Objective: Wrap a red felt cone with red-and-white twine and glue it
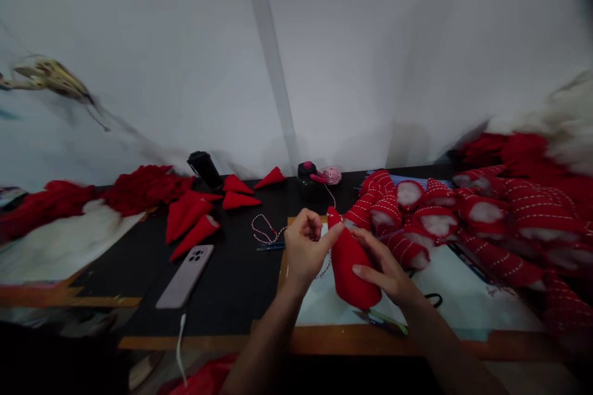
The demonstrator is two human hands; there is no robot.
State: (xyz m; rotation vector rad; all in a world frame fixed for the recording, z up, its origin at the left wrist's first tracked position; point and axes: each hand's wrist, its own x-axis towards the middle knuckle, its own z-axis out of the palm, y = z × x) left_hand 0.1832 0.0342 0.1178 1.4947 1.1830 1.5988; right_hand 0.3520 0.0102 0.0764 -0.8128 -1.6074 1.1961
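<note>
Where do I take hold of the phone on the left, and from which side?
Grip the phone across its long edges near the middle, coming from above. It lies flat, camera side up, so those edges look easiest to pinch. Avoid the near end, beside the white cable, and the far end, close to a red cone.

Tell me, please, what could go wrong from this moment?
The green-handled tool lies right by the lower end of the red cone; the right hand might knock it.

The white cable hangs over the table edge, so a tug could pull the phone down.

The twine ball might roll if its strand is pulled.
</note>
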